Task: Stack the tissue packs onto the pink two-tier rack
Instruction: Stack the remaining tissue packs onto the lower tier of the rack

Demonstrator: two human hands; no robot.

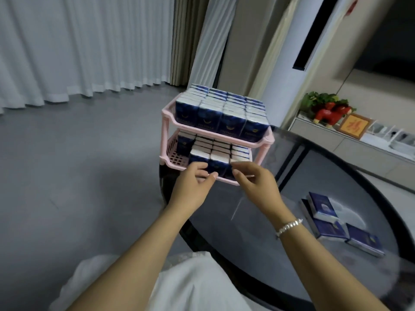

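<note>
Both hands at the front of the pink two-tier rack point(167, 113), lower tier. Left hand point(190, 187): fingers curled, tips on the front face of the front-row tissue packs point(211, 161), thumb lying along the tier's front rim just below them; looks like a light pinch/press on the left-most pack of that row, can't tell for sure if it's gripping or only nudging. Right hand point(256, 187): fingers bent and close together, tips on the top corner of the pack at the right end of the same row, thumb tucked under; narrow pinch, pack itself mostly hidden behind the knuckles. Top tier, above the fingers, is full w/ upright packs. Lower tier behind the fingertips is mostly filled; bare pink grid shows just left of the left fingers, w/ one pack standing at the back there. Judged step: squaring up/seating the front row on the lower tier. Task looks near done but not finished: loose packs point(323, 208) lie flat on the glass table point(258, 212), well apart from the right hand, off past the wrist w/ the bracelet point(288, 226). Next move prob needs: let go of the row w/o tipping it, right hand over to a loose pack, stand it upright, slide it into the gap left of the left fingers.
</note>
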